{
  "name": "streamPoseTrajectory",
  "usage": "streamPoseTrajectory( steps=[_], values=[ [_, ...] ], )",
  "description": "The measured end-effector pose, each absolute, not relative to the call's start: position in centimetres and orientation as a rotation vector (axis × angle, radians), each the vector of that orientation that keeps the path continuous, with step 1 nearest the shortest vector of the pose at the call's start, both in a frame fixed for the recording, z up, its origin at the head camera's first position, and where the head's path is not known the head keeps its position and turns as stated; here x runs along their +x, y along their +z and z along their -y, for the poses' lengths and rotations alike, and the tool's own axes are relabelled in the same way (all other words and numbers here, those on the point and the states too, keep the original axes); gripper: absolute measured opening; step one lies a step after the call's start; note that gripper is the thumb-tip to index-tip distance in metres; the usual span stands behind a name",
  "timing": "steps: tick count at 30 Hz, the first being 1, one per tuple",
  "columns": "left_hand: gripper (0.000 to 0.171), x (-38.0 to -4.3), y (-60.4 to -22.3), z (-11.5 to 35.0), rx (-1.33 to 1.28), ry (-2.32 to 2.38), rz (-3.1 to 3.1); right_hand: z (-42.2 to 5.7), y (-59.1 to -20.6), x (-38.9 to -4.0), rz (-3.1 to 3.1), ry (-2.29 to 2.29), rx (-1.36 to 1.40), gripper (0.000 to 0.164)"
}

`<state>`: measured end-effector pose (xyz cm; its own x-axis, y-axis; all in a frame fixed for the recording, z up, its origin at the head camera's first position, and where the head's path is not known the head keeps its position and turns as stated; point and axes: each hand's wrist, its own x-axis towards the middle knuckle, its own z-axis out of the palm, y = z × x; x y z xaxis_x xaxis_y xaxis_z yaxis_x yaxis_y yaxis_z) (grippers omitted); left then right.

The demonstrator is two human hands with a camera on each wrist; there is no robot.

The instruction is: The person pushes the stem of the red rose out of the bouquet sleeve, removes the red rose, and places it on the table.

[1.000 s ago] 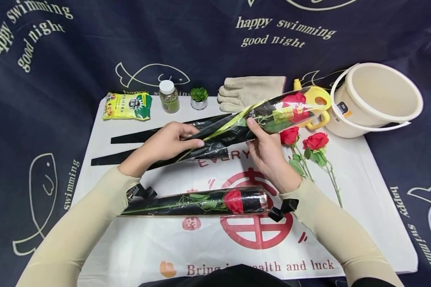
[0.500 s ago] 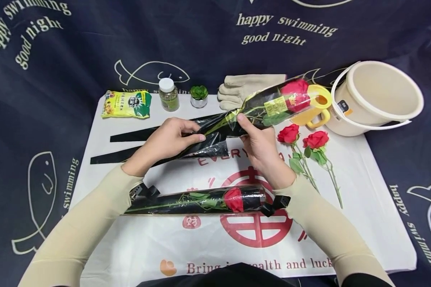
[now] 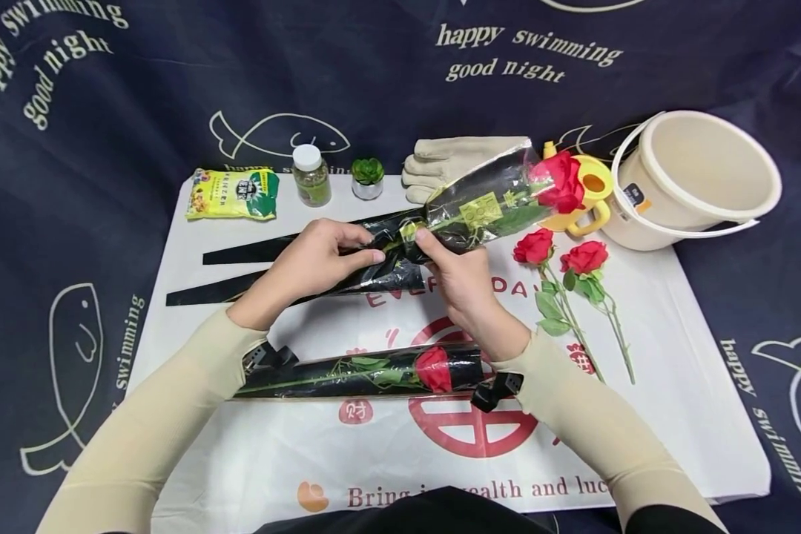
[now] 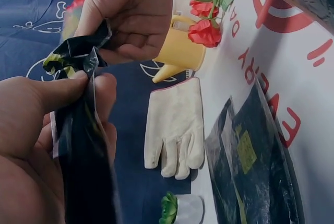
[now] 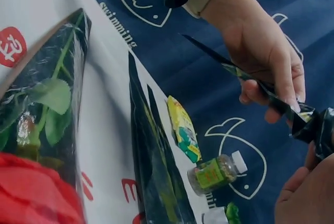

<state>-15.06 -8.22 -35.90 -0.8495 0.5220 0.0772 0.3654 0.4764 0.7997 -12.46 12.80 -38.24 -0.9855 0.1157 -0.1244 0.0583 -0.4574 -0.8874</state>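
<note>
- A red rose (image 3: 562,184) with a green stem is held above the white printed table (image 3: 694,430), inside a tapered black-and-clear plastic film sleeve (image 3: 483,208); the bloom appears to project past the sleeve's mouth.
- Orientation: in the head view, the long axis is set obliquely, with the bloom directed to the upper right, away from the body, and the narrow tail to the lower left.
- Grip: the film is pinched between thumb and fingers by the left hand (image 3: 323,256); just beside it, the gathered film is grasped by the right hand (image 3: 463,289).
- Risk, as judged: the film could be torn or the stem bent by hard twisting at the gathered neck; the bloom could be pushed out by uneven squeezing.
- Surroundings: a second wrapped red rose (image 3: 434,371) is laid nearer the body; a yellow plastic watering can (image 3: 599,185) is seen beyond the bloom, contact being undeterminable.
</note>
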Motion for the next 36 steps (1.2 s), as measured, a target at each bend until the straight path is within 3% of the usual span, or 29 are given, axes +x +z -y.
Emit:
streamPoseTrajectory(
  steps=[10, 21, 36],
  values=[
    [0.047, -15.1, -35.8, 9.9, 0.579, 1.243, -2.493, -14.9, -38.0, -13.3, 1.556, 2.684, -0.313, 0.058],
    [0.026, -15.2, -35.1, 10.4, 0.675, 1.292, -2.448, -16.8, -36.9, -13.8, 1.526, 2.719, -0.224, 0.056],
    [0.025, -15.3, -34.7, 10.8, 0.652, 1.427, -2.251, -19.0, -36.1, -14.6, 1.277, 2.859, -0.201, 0.054]
  ],
)
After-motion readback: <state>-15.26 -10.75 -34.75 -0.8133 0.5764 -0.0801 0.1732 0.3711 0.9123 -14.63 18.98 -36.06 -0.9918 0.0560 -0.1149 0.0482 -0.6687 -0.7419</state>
